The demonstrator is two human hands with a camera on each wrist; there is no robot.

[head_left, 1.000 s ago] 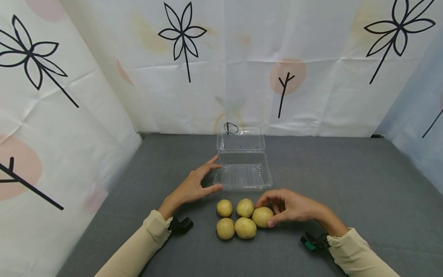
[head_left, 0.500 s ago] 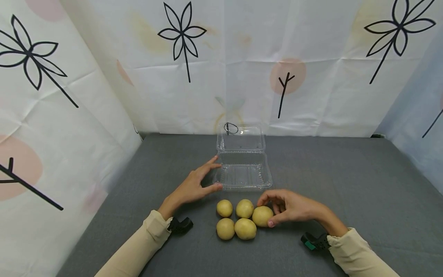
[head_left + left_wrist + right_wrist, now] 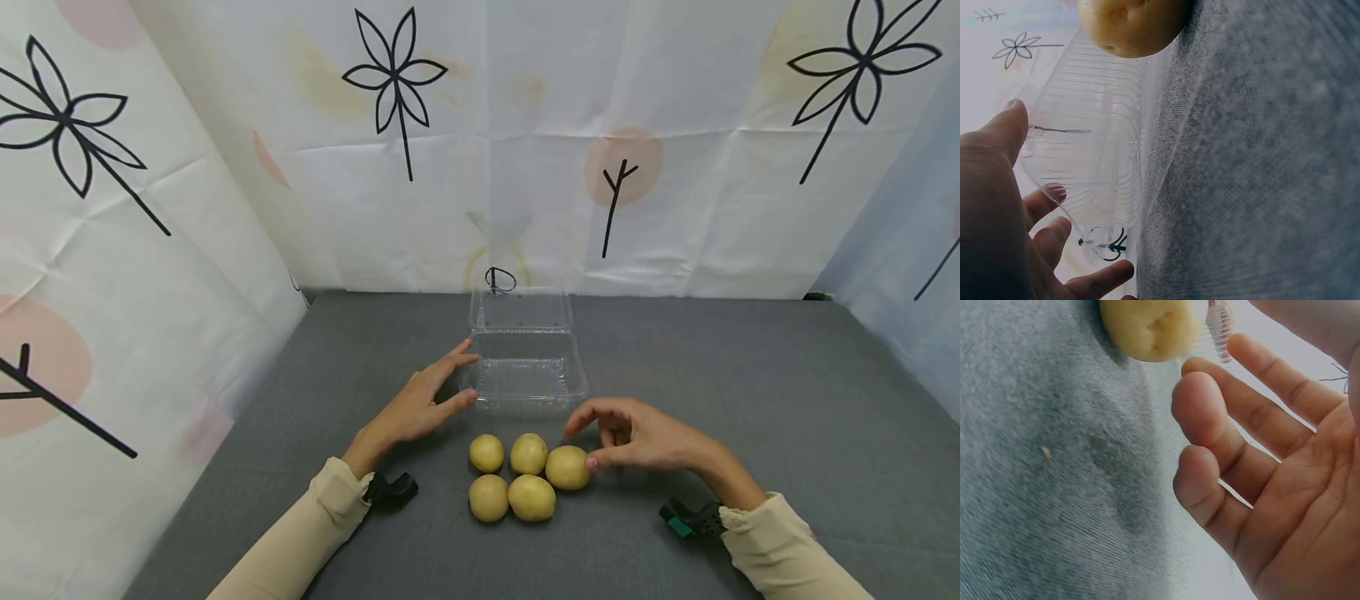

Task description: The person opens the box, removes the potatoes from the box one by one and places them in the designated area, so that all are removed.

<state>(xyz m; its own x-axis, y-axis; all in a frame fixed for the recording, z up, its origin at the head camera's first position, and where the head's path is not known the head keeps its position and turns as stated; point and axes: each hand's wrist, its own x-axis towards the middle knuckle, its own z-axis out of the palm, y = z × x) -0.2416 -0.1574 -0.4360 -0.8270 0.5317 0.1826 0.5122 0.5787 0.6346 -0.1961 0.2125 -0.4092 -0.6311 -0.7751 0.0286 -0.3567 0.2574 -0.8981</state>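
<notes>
Several yellow potatoes lie in two rows on the grey cloth in the head view. My right hand (image 3: 652, 437) hovers beside the rightmost potato (image 3: 567, 468), fingers loosely bent and holding nothing. In the right wrist view a gap separates that hand (image 3: 1291, 456) from a potato (image 3: 1147, 331). A clear plastic clamshell container (image 3: 525, 379) stands behind the potatoes, its lid (image 3: 521, 310) raised at the far side. My left hand (image 3: 416, 404) is spread at the container's left edge; in the left wrist view its fingers (image 3: 1050, 240) lie along the clear wall (image 3: 1091, 150).
Patterned white fabric (image 3: 525, 192) hangs behind the table and along both sides. Grey cloth (image 3: 712, 367) covers the table around the container. The front row holds two potatoes, one of them a round one (image 3: 488, 498) at the left.
My right hand has lifted off the rightmost potato and shifted slightly right and away. The container's lid leans lower than before. My left hand stays almost still.
</notes>
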